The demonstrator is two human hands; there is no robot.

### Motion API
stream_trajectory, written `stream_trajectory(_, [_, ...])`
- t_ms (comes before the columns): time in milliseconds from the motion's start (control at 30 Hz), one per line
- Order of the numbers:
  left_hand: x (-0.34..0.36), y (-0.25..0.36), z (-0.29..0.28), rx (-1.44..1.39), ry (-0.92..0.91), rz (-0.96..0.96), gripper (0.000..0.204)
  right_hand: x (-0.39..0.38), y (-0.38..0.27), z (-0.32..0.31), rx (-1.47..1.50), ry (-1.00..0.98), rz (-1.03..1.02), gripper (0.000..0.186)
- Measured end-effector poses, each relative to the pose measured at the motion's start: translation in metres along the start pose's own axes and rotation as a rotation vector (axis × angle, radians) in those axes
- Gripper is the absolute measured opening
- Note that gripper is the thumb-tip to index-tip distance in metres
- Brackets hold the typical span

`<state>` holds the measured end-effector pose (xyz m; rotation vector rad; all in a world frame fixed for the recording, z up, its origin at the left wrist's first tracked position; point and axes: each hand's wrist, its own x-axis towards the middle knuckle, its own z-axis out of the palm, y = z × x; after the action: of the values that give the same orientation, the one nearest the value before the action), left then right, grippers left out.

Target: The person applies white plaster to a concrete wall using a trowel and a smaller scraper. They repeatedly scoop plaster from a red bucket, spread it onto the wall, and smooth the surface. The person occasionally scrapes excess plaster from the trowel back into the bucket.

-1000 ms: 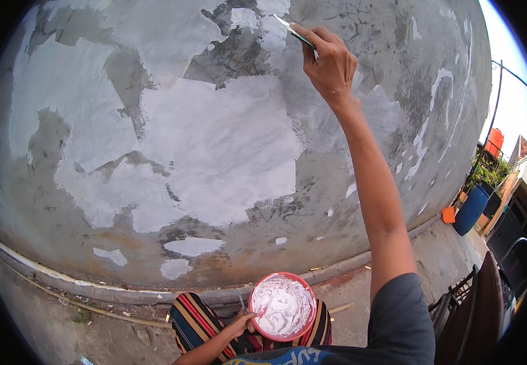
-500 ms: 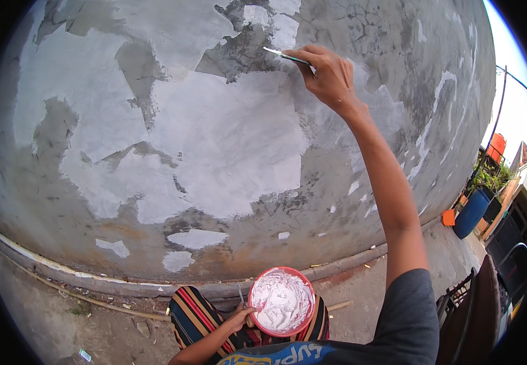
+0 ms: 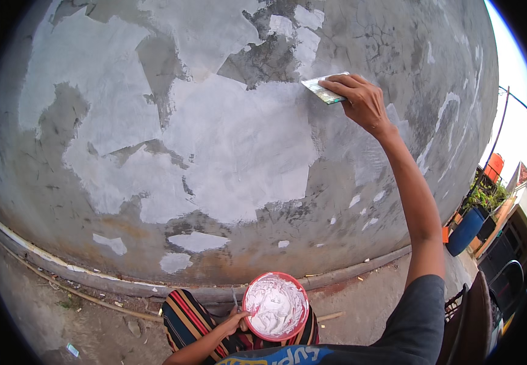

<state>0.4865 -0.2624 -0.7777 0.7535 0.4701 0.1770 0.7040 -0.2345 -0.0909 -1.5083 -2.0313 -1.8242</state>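
Note:
My right hand [image 3: 364, 103] is raised to the grey wall and grips a flat, pale putty spreader [image 3: 324, 89] with a greenish edge. The spreader's broad face shows, and its far edge is at the wall beside a large white patch of putty [image 3: 245, 143]. Low in front of me, my left hand [image 3: 233, 322] holds the rim of a red bowl [image 3: 305, 316], thumb over the edge. Thick white putty [image 3: 275, 304] fills the bowl and smears its inside. A thin metal blade [image 3: 235, 296] sticks up by the left hand; its lower end is hidden.
The cracked grey wall [image 3: 385, 55] carries several other white patches. A ledge [image 3: 111, 285] runs along its foot, with a thin pole [image 3: 93, 299] on the ground. At right stand a blue barrel [image 3: 467, 231], plants [image 3: 487, 196] and a dark brown upright panel [image 3: 473, 322].
My right hand has moved right and down in the view, and the spreader has turned from edge-on to show its broad face. My left hand still holds the bowl.

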Motion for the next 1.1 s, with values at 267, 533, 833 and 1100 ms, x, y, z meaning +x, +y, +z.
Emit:
stream_trajectory(267, [-0.001, 0.004, 0.016, -0.025, -0.043, -0.098, 0.068, -0.021, 0.003, 0.018, -0.069, -0.003, 0.037, 0.057])
stream_trajectory(533, [0.003, -0.004, 0.016, -0.001, -0.050, -0.121, 0.076, -0.030, 0.028, -0.002, 0.105, 0.286, 0.204, 0.051])
stream_trajectory(833, [0.022, -0.017, 0.015, -0.050, -0.040, -0.080, 0.069, -0.052, -0.031, 0.062, 0.331, 0.313, 0.382, 0.074])
stream_trajectory(1100, [0.027, -0.008, -0.008, 0.009, -0.057, -0.119, 0.072, -0.076, -0.021, 0.014, 0.394, 0.165, 0.326, 0.063])
